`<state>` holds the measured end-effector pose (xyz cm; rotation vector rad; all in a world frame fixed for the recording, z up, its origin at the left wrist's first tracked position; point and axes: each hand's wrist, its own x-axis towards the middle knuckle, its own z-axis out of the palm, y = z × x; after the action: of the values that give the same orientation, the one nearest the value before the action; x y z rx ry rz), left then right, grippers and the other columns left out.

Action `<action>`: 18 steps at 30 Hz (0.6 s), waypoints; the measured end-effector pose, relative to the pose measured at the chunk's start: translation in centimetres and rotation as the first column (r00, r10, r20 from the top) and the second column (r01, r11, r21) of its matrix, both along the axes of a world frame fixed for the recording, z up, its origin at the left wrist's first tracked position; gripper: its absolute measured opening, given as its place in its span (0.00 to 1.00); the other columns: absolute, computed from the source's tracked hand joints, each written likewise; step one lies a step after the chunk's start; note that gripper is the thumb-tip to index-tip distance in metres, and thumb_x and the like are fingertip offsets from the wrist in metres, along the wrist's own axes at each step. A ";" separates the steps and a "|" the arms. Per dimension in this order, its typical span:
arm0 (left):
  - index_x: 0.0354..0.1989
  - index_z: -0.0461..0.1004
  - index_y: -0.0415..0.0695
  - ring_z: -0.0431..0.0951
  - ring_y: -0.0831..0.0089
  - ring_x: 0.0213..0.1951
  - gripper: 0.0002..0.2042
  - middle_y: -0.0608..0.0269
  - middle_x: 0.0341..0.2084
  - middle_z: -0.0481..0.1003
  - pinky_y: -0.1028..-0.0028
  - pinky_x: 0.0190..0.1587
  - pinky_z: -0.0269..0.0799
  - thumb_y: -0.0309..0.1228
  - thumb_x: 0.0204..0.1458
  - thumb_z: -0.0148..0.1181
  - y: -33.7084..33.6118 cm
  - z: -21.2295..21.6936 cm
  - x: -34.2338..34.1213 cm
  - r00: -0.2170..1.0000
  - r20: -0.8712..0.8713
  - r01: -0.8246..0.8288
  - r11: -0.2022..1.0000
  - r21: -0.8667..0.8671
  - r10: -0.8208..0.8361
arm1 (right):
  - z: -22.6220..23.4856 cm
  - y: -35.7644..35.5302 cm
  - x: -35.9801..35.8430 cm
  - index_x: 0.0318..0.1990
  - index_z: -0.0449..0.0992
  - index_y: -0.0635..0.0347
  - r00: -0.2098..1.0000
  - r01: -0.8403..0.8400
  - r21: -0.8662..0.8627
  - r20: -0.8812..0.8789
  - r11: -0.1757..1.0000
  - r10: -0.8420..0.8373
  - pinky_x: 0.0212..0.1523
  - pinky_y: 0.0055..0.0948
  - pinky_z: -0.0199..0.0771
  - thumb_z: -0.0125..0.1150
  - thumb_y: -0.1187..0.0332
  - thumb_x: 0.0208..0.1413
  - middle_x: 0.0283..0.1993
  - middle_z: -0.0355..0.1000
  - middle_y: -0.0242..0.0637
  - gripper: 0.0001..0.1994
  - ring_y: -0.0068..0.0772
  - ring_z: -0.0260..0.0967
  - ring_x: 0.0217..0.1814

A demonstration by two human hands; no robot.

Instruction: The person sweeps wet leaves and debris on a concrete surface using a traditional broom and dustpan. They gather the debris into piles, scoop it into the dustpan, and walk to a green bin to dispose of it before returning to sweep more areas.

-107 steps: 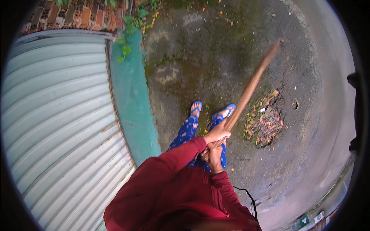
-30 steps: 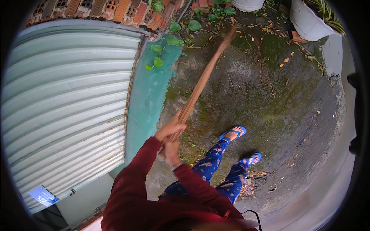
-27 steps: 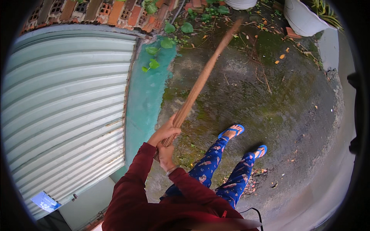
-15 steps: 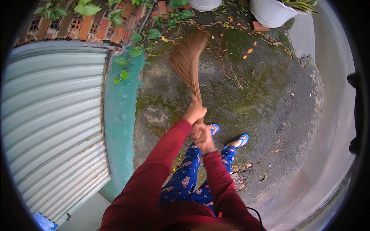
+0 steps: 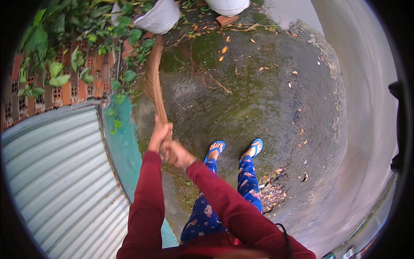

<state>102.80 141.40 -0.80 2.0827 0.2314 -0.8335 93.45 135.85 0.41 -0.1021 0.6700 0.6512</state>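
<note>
Sweeping under way, judged partly done: left hand [image 5: 159, 134] and right hand [image 5: 177, 154] both wrapped tight around long straw-coloured bristle broom [image 5: 154, 84], head reaching toward white pots [image 5: 160, 17]. Small heap of swept leaves [image 5: 271, 190] lying beside blue sandals [image 5: 236, 149]; scattered orange leaves [image 5: 224, 48] remaining on mossy concrete [image 5: 241, 99].
</note>
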 end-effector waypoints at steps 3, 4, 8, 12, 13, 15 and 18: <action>0.26 0.59 0.40 0.63 0.74 0.12 0.12 0.65 0.11 0.61 0.76 0.13 0.60 0.25 0.31 0.53 -8.3 -6.3 1.7 0.994 -0.096 0.037 0.997 -0.068 -0.043 | -5.1 -8.9 0.2 0.21 0.63 0.55 0.950 0.256 0.058 0.172 0.965 -0.262 0.15 0.19 0.57 0.51 0.71 0.41 0.15 0.59 0.25 0.04 0.20 0.56 0.14; 0.23 0.60 0.40 0.62 0.74 0.11 0.10 0.66 0.09 0.60 0.76 0.12 0.59 0.26 0.30 0.53 -11.4 -8.1 0.1 0.991 -0.128 0.031 0.999 -0.044 -0.037 | -6.4 -11.4 -1.3 0.21 0.63 0.54 0.924 0.349 0.209 0.083 0.913 -0.372 0.15 0.18 0.56 0.51 0.71 0.41 0.15 0.59 0.24 0.04 0.18 0.56 0.14; 0.56 0.38 0.36 0.73 0.54 0.32 0.38 0.40 0.32 0.69 0.63 0.35 0.70 0.25 0.34 0.49 -21.3 -10.2 -13.0 0.892 -0.076 0.449 0.857 0.253 -0.445 | -7.2 -16.3 -14.3 0.21 0.63 0.52 0.784 0.510 -0.193 -0.296 0.838 -0.546 0.14 0.13 0.49 0.51 0.70 0.42 0.16 0.56 0.20 0.04 0.15 0.52 0.15; 0.58 0.31 0.45 0.70 0.45 0.35 0.42 0.33 0.30 0.68 0.60 0.40 0.66 0.26 0.34 0.52 -24.0 -5.5 -24.5 0.665 -0.313 0.717 0.697 0.014 -0.678 | -2.7 -15.1 -25.0 0.21 0.62 0.53 0.565 0.603 -0.378 -0.420 0.703 -0.710 0.13 0.15 0.51 0.50 0.69 0.40 0.15 0.56 0.22 0.04 0.17 0.52 0.13; 0.58 0.31 0.46 0.71 0.47 0.32 0.43 0.35 0.27 0.69 0.61 0.37 0.67 0.27 0.34 0.53 -23.6 -4.0 -25.5 0.602 -0.244 0.780 0.626 -0.028 -0.761 | -1.4 -14.3 -25.6 0.21 0.62 0.53 0.585 0.622 -0.325 -0.413 0.712 -0.698 0.13 0.17 0.53 0.49 0.69 0.39 0.15 0.57 0.24 0.03 0.19 0.53 0.13; 0.59 0.34 0.45 0.73 0.51 0.27 0.43 0.41 0.25 0.71 0.63 0.31 0.69 0.26 0.33 0.54 -23.0 -0.9 -26.0 0.490 -0.256 0.826 0.538 -0.167 -0.833 | 1.5 -12.5 -25.5 0.22 0.63 0.55 0.551 0.625 -0.302 -0.482 0.719 -0.681 0.13 0.21 0.58 0.49 0.70 0.38 0.15 0.59 0.28 0.02 0.24 0.56 0.13; 0.59 0.36 0.49 0.71 0.62 0.18 0.43 0.49 0.21 0.71 0.70 0.22 0.69 0.25 0.32 0.54 -20.8 3.5 -24.8 0.436 -0.465 0.714 0.611 -0.343 -0.771 | 5.1 -9.5 -23.8 0.22 0.64 0.58 0.520 0.578 -0.479 -0.408 0.661 -0.750 0.14 0.26 0.63 0.47 0.73 0.38 0.15 0.61 0.32 0.01 0.29 0.60 0.14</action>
<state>78.03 120.65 2.68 1.7237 -0.4817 -1.9960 69.60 126.34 5.53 0.1068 1.3174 -0.2285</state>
